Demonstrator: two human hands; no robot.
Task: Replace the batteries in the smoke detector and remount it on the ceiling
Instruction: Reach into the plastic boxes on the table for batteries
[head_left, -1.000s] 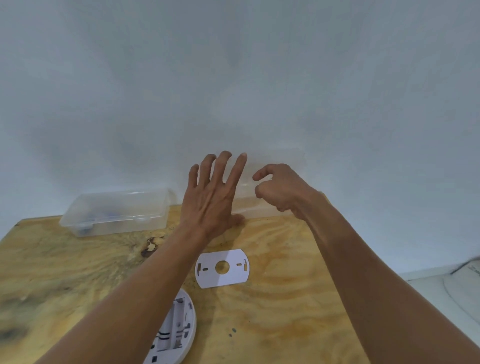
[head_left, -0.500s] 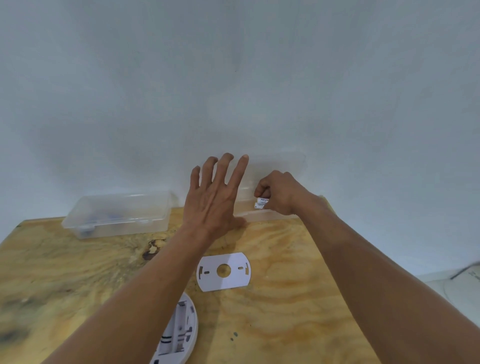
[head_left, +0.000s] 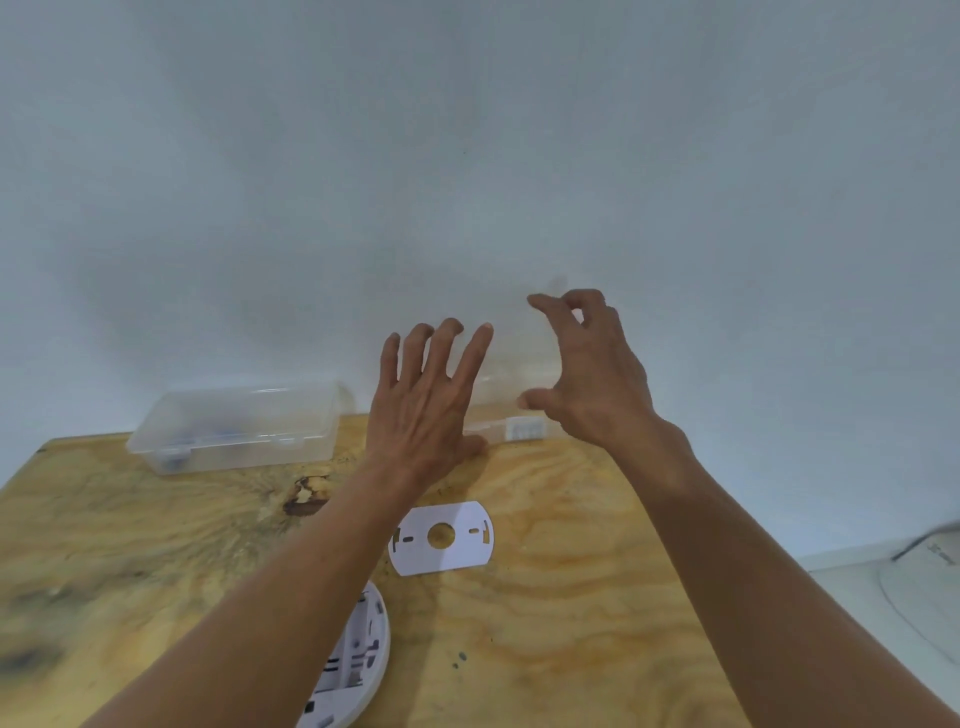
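We see the smoke detector (head_left: 358, 670) lying face down on a plywood table (head_left: 571, 597), its open battery bay turned up toward us, at the near edge, well below and behind both of our hands. Its white mounting plate (head_left: 441, 538) lies flat just beyond it, near our left wrist.

Our left hand (head_left: 423, 402) has straight, spread fingers and rests flat against the front of a clear plastic box (head_left: 511, 387) standing against the wall, steadying it and gripping nothing. Our right hand (head_left: 592, 374) hovers just to the right, fingers loosely curved and thumb apart, holding nothing; it sits over the box's raised, blurred lid. A small white item (head_left: 524, 430), too blurred to identify, lies in the box just below the right thumb.

Farther left of the left hand sits a second, closed clear box (head_left: 236, 428).

We judge the step to be getting fresh batteries from the open box. To do it well, we should keep the left palm pressing so the box cannot slide, and pinch the batteries cleanly.
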